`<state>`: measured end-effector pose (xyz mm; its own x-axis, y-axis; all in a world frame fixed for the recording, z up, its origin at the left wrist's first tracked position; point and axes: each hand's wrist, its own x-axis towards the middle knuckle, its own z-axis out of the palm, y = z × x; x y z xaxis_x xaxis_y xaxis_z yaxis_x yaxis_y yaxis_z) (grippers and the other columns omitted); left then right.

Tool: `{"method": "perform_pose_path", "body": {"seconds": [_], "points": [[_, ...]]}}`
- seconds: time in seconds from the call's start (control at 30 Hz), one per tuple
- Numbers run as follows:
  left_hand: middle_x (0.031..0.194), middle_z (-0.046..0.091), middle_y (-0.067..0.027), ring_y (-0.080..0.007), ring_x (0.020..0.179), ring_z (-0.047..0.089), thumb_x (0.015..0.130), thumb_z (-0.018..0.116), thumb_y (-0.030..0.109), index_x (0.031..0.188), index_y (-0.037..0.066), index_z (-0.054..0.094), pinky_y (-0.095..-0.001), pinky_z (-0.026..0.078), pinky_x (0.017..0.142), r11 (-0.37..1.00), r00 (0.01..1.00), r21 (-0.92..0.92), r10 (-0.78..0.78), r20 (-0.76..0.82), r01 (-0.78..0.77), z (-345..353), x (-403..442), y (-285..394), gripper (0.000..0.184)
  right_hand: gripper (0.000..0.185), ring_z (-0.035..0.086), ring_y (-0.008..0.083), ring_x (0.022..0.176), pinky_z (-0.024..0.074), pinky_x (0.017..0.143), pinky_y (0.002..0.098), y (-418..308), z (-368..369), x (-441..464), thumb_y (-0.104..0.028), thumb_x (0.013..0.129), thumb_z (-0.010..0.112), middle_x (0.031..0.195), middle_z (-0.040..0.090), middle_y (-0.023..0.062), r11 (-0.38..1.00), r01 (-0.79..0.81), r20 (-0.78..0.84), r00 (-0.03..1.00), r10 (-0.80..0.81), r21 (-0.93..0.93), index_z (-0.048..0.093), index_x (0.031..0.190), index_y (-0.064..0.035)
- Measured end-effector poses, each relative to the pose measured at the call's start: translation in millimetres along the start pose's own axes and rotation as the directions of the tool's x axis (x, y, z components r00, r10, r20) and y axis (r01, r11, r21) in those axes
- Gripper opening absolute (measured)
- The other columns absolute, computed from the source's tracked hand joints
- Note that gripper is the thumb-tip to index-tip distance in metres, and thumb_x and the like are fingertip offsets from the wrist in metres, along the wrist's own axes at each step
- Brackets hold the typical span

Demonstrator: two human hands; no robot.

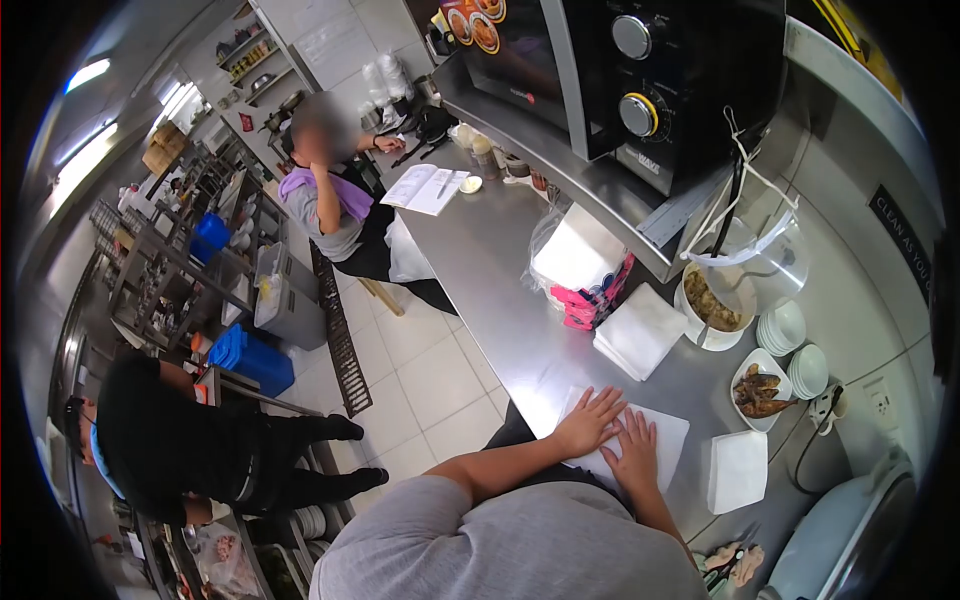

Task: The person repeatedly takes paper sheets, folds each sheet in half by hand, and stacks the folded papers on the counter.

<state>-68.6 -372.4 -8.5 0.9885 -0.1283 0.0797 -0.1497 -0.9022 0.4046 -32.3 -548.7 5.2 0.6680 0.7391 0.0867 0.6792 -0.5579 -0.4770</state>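
Both hands lie flat on a white paper sheet or napkin point(672, 445) at the steel counter's edge. My left hand point(590, 422) has its fingers spread over the upper left part of the sheet. Close beside it, my right hand point(634, 455) presses on the paper with fingers stretched out. Above them lies a stack of white napkins point(641, 332), and a smaller stack point(738, 472) is at the right. An opened pink and white package point(590, 262) holds more white napkins.
A microwave point(640, 90) stands on a raised shelf. Near the wall are a bowl of food point(712, 305), a plate of fried pieces point(760, 392) and small stacked bowls point(808, 370). One person point(335, 200) sits by an open notebook point(425, 188); another point(190, 430) stands at the left.
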Motion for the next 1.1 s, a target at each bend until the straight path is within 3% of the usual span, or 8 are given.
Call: {"method": "perform_pose_path", "body": {"seconds": [0.37,0.47,0.5,0.57,0.7,0.8,0.9,1.1], "points": [[0.155,0.021,-0.0145,-0.0315,0.145,0.017,0.094,0.049,0.041,0.147,0.008,0.029,-0.0580,0.014,0.113,0.998,0.997,0.032,0.048,0.057,-0.050,-11.1,-10.1,4.7,0.066,0.061,0.032,0.0356,0.137,0.0194,0.112,0.0551,4.7,-9.0,5.9,-0.025,0.079,0.069,0.145,0.039,0.0156,1.000,-0.019,-0.082,0.996,0.019,-0.005,0.049,0.134,-0.0087],[0.155,0.021,-0.0145,-0.0312,0.145,0.017,0.094,0.049,0.043,0.147,0.008,0.028,-0.0576,0.014,0.113,0.997,0.997,0.054,0.051,0.056,-0.054,-9.0,-9.6,4.6,0.067,0.062,0.032,0.0358,0.136,0.0206,0.112,0.0530,21.6,-15.6,0.5,-0.017,0.077,0.070,0.145,0.039,0.0178,0.978,-0.029,-0.066,0.997,0.043,0.205,0.048,0.134,-0.0077],[0.155,0.021,-0.0145,-0.0311,0.145,0.017,0.094,0.049,0.043,0.147,0.008,0.028,-0.0575,0.014,0.113,0.997,0.997,0.061,0.048,0.061,-0.052,-9.1,-9.6,4.4,0.067,0.061,0.033,0.0362,0.136,0.0214,0.112,0.0521,22.6,-27.3,-1.1,-0.015,0.076,0.070,0.144,0.040,0.0184,0.981,-0.045,-0.133,0.989,0.071,0.188,0.049,0.133,-0.0071],[0.155,0.021,-0.0145,-0.0310,0.145,0.017,0.094,0.048,0.043,0.147,0.008,0.027,-0.0572,0.014,0.113,0.996,0.996,0.072,0.046,0.074,-0.051,-9.7,-9.2,5.2,0.068,0.059,0.034,0.0368,0.135,0.0230,0.112,0.0502,22.3,-67.4,-12.3,-0.012,0.076,0.070,0.143,0.041,0.0197,0.984,-0.088,-0.265,0.956,0.128,0.157,0.050,0.131,-0.0059],[0.156,0.019,-0.0130,-0.0293,0.145,0.014,0.094,0.046,0.045,0.147,0.008,0.028,-0.0560,0.013,0.114,0.995,0.994,0.092,0.023,0.107,-0.033,-12.7,-7.7,8.9,0.067,0.057,0.037,0.0383,0.132,0.0255,0.112,0.0479,53.6,-115.9,-51.6,-0.010,0.076,0.068,0.140,0.043,0.0207,0.917,-0.364,-0.428,0.811,0.398,0.162,0.050,0.130,-0.0038],[0.156,0.019,-0.0130,-0.0295,0.145,0.014,0.095,0.045,0.045,0.148,0.008,0.027,-0.0558,0.013,0.114,0.995,0.993,0.099,0.021,0.113,-0.033,-11.8,-9.2,8.1,0.067,0.059,0.039,0.0394,0.129,0.0292,0.109,0.0471,87.3,-119.3,-90.9,-0.008,0.075,0.067,0.139,0.043,0.0232,0.807,-0.590,-0.431,0.722,0.542,0.027,0.048,0.131,-0.0017],[0.156,0.019,-0.0129,-0.0296,0.145,0.014,0.094,0.046,0.045,0.148,0.008,0.027,-0.0558,0.013,0.114,0.993,0.994,0.110,0.023,0.106,-0.034,-13.2,-4.4,4.8,0.067,0.062,0.041,0.0413,0.127,0.0333,0.106,0.0469,113.6,-100.1,-120.3,-0.007,0.072,0.068,0.138,0.043,0.0253,0.753,-0.658,-0.263,0.729,0.632,-0.018,0.047,0.130,0.0002],[0.156,0.020,-0.0130,-0.0305,0.145,0.017,0.094,0.048,0.045,0.148,0.010,0.026,-0.0571,0.015,0.113,0.994,0.995,0.101,0.022,0.102,-0.033,-11.9,-7.2,7.3,0.068,0.062,0.042,0.0427,0.124,0.0365,0.103,0.0466,113.1,-90.5,-122.6,-0.010,0.069,0.072,0.136,0.044,0.0252,0.781,-0.625,-0.365,0.729,0.579,-0.007,0.048,0.126,0.0000]]}}
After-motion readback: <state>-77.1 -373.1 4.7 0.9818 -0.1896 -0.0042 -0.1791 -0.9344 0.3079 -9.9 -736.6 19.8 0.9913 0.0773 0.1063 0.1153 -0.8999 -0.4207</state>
